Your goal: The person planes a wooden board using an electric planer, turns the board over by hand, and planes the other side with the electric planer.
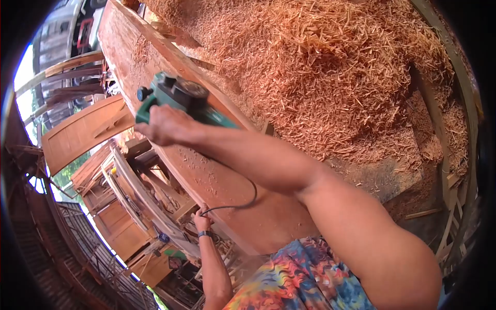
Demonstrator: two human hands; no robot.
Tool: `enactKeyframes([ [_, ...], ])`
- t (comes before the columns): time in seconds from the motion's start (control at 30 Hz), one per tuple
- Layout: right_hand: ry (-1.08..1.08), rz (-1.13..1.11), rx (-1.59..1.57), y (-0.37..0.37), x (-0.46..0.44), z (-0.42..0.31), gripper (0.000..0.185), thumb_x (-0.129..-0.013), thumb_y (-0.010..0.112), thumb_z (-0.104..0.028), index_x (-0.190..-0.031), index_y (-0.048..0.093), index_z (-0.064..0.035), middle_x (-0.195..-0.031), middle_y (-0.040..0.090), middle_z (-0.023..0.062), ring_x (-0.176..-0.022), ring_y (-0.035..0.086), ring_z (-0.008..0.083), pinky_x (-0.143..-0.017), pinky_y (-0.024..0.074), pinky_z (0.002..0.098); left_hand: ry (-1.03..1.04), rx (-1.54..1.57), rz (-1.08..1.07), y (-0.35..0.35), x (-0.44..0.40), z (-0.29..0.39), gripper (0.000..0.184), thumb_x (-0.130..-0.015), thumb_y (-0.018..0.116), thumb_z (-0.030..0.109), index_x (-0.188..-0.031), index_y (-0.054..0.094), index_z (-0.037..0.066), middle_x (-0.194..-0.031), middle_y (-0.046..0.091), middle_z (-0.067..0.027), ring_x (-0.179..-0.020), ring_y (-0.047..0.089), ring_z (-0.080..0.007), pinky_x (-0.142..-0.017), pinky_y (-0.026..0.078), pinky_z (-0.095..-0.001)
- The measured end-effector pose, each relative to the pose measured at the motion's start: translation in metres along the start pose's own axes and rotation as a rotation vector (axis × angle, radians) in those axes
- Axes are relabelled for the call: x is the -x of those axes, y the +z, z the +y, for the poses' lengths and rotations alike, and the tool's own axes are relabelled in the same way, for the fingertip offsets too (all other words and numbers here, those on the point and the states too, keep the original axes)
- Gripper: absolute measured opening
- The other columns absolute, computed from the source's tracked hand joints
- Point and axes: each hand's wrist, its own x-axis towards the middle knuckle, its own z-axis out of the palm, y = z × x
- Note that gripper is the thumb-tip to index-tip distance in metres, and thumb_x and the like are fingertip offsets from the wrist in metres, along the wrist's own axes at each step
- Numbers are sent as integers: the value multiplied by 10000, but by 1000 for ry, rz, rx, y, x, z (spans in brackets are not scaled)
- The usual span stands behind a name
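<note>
A green electric planer rests on a long, wide wooden board. My right hand is closed around its handle, with the arm stretched out over the board. Below, my left hand is at the board's near left edge, with a dark band on its wrist. Its fingers are curled on the black power cord, which loops across the board's surface. Small curled shavings lie scattered on the wood around the cord and planer.
A large heap of wood shavings fills the ground right of the board. To the left stand a panelled wooden piece, stacked timber and cabinet-like wooden panels. A loose wooden strip lies near the heap's lower edge.
</note>
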Motion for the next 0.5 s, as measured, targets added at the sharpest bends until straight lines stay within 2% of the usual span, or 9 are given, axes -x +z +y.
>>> enactKeyframes([
  [0.1, 14, 139, 5, 0, -52, -14, 503, -926, 625, -521, -903, 695, -23, -938, 708, 139, -853, 689, 266, -775, 546, 385, -17, 25, -3, -1, -1, -4, 563, -869, 737, 520, -1026, 702, -20, -677, 612, -38, -546, 541, -128, -494, 464, -290],
  [0.17, 31, 196, 34, 2, -99, -23, 491, -883, 667, -559, -785, 712, -80, -787, 691, 89, -722, 656, 216, -662, 533, 357, 186, -27, 125, 12, 17, 9, 572, -863, 746, 511, -1028, 707, -36, -765, 668, -69, -674, 600, -159, -627, 501, -307],
  [0.2, 24, 208, 65, 5, -114, -21, 500, -882, 664, -565, -776, 713, -80, -749, 680, 83, -675, 642, 209, -618, 524, 358, 288, -51, 186, 17, 24, 12, 577, -861, 751, 507, -1030, 710, -44, -809, 696, -84, -738, 630, -174, -694, 520, -315],
  [0.23, 18, 221, 95, 8, -129, -21, 508, -881, 661, -571, -767, 714, -79, -710, 669, 78, -628, 627, 202, -574, 516, 358, 166, -146, 191, 13, -3, -12, 597, -854, 754, 511, -1038, 718, -56, -917, 727, -104, -879, 647, -194, -842, 502, -337],
  [0.3, -45, 164, 108, 6, -129, -25, 547, -928, 606, -552, -858, 714, -21, -719, 665, 103, -583, 625, 226, -531, 509, 384, 200, -60, 174, 15, 10, -7, 618, -845, 754, 528, -1032, 723, -60, -911, 729, -102, -868, 651, -189, -835, 505, -339],
  [0.37, -251, 127, -123, 27, -167, 27, 501, -869, 675, -566, -731, 714, -86, -666, 650, 62, -570, 594, 185, -498, 472, 341, 201, -78, 186, 16, 15, 3, 643, -839, 746, 553, -1006, 732, -68, -916, 733, -107, -869, 657, -191, -840, 504, -338],
  [0.43, -251, 90, -317, 26, -144, 33, 489, -866, 685, -551, -725, 713, -84, -685, 668, 73, -609, 621, 203, -521, 482, 350, 148, -209, 196, 13, 38, 32, 646, -842, 743, 552, -1004, 730, -74, -914, 733, -117, -868, 658, -192, -842, 504, -334],
  [0.47, -147, 73, -391, 21, -87, 26, 496, -894, 660, -529, -782, 712, -49, -730, 693, 104, -654, 663, 241, -561, 510, 381, 116, -274, 201, 13, 45, 41, 648, -844, 742, 551, -1003, 729, -77, -913, 733, -122, -868, 658, -193, -843, 503, -332],
  [0.5, -168, 252, -126, 24, -50, 22, 500, -925, 622, -501, -869, 667, -6, -746, 687, 172, -670, 668, 314, -599, 519, 422, 105, -197, 169, 12, 35, 31, 636, -841, 758, 536, -1009, 726, -76, -913, 728, -120, -857, 650, -184, -841, 501, -327],
])
